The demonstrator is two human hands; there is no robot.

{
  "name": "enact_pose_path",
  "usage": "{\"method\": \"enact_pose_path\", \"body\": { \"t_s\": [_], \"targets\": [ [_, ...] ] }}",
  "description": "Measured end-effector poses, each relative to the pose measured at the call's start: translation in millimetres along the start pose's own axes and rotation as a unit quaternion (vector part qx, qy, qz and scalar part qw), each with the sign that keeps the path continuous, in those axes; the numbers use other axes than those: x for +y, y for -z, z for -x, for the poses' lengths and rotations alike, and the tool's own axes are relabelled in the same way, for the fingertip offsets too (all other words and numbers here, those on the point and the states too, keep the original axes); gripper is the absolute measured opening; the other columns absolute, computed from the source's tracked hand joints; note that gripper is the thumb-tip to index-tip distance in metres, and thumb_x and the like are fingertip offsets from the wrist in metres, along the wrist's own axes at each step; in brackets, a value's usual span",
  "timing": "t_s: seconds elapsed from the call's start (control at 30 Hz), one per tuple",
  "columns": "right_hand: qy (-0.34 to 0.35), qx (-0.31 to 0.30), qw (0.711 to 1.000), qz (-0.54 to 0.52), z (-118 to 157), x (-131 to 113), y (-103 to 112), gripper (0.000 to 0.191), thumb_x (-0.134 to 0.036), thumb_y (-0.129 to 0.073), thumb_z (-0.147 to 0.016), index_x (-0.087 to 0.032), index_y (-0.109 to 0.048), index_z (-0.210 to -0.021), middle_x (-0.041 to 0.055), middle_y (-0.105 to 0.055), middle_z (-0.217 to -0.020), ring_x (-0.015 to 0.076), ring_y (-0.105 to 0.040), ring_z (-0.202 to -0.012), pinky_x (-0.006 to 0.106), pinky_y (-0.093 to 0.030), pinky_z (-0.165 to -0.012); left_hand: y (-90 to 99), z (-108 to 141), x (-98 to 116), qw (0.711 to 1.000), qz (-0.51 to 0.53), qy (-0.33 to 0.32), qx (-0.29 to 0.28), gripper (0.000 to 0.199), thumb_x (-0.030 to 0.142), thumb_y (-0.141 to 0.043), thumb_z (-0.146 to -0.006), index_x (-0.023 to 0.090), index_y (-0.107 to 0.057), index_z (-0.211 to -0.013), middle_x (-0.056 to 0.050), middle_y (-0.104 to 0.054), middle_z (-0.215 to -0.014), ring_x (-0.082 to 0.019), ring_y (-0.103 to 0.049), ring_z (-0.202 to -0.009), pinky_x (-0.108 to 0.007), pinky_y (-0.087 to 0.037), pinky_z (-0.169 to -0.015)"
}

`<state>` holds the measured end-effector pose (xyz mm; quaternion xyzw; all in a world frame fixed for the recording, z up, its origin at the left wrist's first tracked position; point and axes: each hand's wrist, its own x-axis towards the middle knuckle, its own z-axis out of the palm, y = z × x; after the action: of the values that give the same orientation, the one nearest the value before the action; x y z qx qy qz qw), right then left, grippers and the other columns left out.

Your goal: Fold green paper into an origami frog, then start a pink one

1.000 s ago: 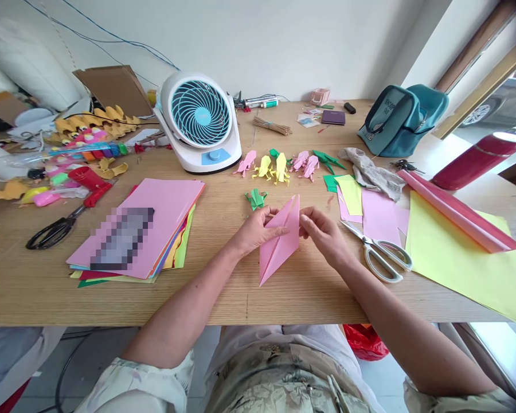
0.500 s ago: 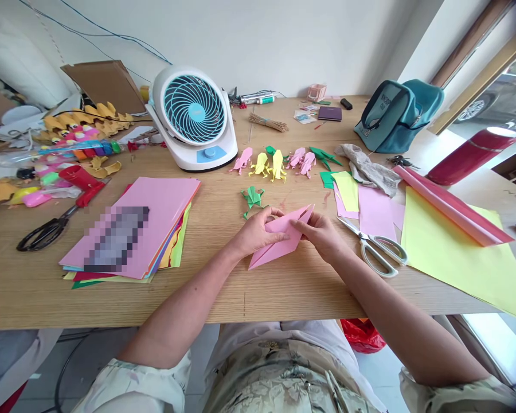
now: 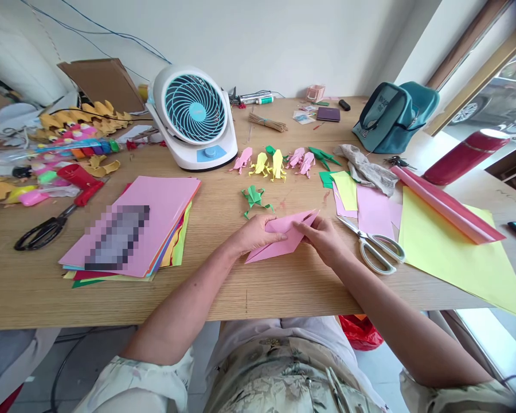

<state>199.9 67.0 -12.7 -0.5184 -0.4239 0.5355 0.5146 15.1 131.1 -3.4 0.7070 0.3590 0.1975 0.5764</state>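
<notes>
A folded piece of pink paper (image 3: 284, 240), pointed at both ends, is held just above the table between my two hands. My left hand (image 3: 258, 234) grips its left part, the thumb lying across the top face and the fingers hidden behind. My right hand (image 3: 320, 234) pinches the right part near the upper tip, thumb on the near side. Just beyond the paper stands a green origami frog (image 3: 254, 198). Farther back, pink origami frogs (image 3: 242, 159) and yellow origami frogs (image 3: 277, 165) sit in a row with a green folded piece (image 3: 324, 156).
White-handled scissors (image 3: 380, 252) lie right of my right hand, by yellow sheets (image 3: 447, 258) and a red bottle (image 3: 466, 156). A stack of coloured paper (image 3: 163, 195) is at left, with black-handled scissors (image 3: 43, 232) beyond it. A fan (image 3: 195, 115) stands behind.
The pink paper has tilted slightly flatter, its left tip shifting a little left and its right tip a little right. Both hands keep their hold; the view has shifted slightly.
</notes>
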Motion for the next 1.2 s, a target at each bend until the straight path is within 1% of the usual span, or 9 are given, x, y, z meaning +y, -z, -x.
{"method": "enact_pose_path", "body": {
  "t_s": [0.1,0.17,0.27,0.4,0.5,0.7,0.93,1.07,1.2],
  "targets": [
    [0.047,0.035,0.997,0.046,19,5,9,0.049,-0.055,-0.071,-0.078,-0.023,-0.057,-0.113,0.0024,-0.064,-0.092,0.017,-0.06,-0.078,0.03,-0.049,-0.066,2.6,3,3,0.999,-0.036,0.004,-0.032,0.041,0.043,-0.079,-0.069,0.015,-0.066,-0.095,0.0,-0.068,-0.087,-0.018,-0.064,-0.08,-0.024,-0.045,-0.066],
    [0.147,0.109,0.973,0.141,36,9,21,0.05,-0.049,-0.065,-0.086,-0.026,-0.049,-0.128,0.0053,-0.063,-0.105,0.0199,-0.063,-0.09,0.033,-0.051,-0.071,4.0,4,4,0.997,-0.047,0.003,-0.063,0.043,0.042,-0.08,-0.068,0.015,-0.065,-0.098,0.0,-0.068,-0.09,-0.018,-0.063,-0.083,-0.024,-0.045,-0.069],
    [0.336,0.21,0.84,0.372,64,11,39,0.058,-0.036,-0.071,-0.085,-0.028,-0.046,-0.137,0.0114,-0.057,-0.127,0.0265,-0.059,-0.112,0.04,-0.051,-0.083,3.6,5,5,0.993,-0.035,0.01,-0.112,0.047,0.04,-0.081,-0.066,0.016,-0.063,-0.101,-0.001,-0.068,-0.094,-0.018,-0.063,-0.085,-0.024,-0.045,-0.07],
    [0.453,0.063,0.652,0.605,89,8,40,0.054,-0.026,-0.071,-0.086,-0.03,-0.05,-0.136,0.0108,-0.061,-0.131,0.0288,-0.056,-0.12,0.046,-0.042,-0.097,1.1,9,9,0.986,-0.063,0.018,-0.154,0.047,0.041,-0.082,-0.063,0.018,-0.063,-0.1,0.001,-0.068,-0.09,-0.018,-0.063,-0.081,-0.023,-0.044,-0.065],
    [0.475,-0.031,0.597,0.646,92,7,29,0.041,-0.017,-0.064,-0.09,-0.028,-0.057,-0.13,0.0084,-0.068,-0.123,0.024,-0.059,-0.11,0.041,-0.04,-0.089,0.0,15,16,0.978,-0.116,0.007,-0.174,0.041,0.036,-0.079,-0.065,0.021,-0.064,-0.1,0.003,-0.068,-0.086,-0.018,-0.062,-0.078,-0.023,-0.042,-0.063],
    [0.474,-0.101,0.59,0.646,88,14,19,0.027,-0.013,-0.057,-0.094,-0.021,-0.064,-0.119,0.0084,-0.071,-0.112,0.0195,-0.058,-0.09,0.037,-0.038,-0.077,-10.3,24,22,0.956,-0.239,-0.035,-0.167,0.037,0.024,-0.076,-0.068,0.023,-0.066,-0.104,0.003,-0.068,-0.09,-0.019,-0.061,-0.081,-0.025,-0.042,-0.069],
    [0.41,-0.089,0.648,0.636,87,15,14,0.012,-0.018,-0.057,-0.095,-0.018,-0.069,-0.096,0.0074,-0.071,-0.099,0.0194,-0.053,-0.084,0.036,-0.035,-0.076,-29.2,31,22,0.905,-0.377,-0.184,-0.067,0.044,0.009,-0.071,-0.076,0.021,-0.06,-0.117,-0.007,-0.06,-0.125,-0.026,-0.052,-0.122,-0.04,-0.042,-0.105],
    [0.412,-0.075,0.66,0.624,89,14,14,0.011,-0.018,-0.058,-0.095,-0.019,-0.068,-0.098,0.006,-0.07,-0.097,0.0191,-0.051,-0.084,0.035,-0.033,-0.076,-28.4,55,13,0.875,-0.396,-0.268,-0.075,0.023,0.016,-0.062,-0.091,0.018,-0.062,-0.113,-0.009,-0.066,-0.118,-0.023,-0.059,-0.116,-0.038,-0.048,-0.102],
    [0.402,-0.063,0.667,0.624,91,17,16,0.015,-0.018,-0.055,-0.097,-0.02,-0.067,-0.105,0.0054,-0.069,-0.091,0.018,-0.052,-0.081,0.035,-0.032,-0.075,-30.1,84,-8,0.86,-0.417,-0.289,-0.053,0.039,0.022,-0.061,-0.093,0.018,-0.055,-0.132,-0.012,-0.061,-0.137,-0.024,-0.051,-0.135,-0.041,-0.045,-0.112]
  ]
}}
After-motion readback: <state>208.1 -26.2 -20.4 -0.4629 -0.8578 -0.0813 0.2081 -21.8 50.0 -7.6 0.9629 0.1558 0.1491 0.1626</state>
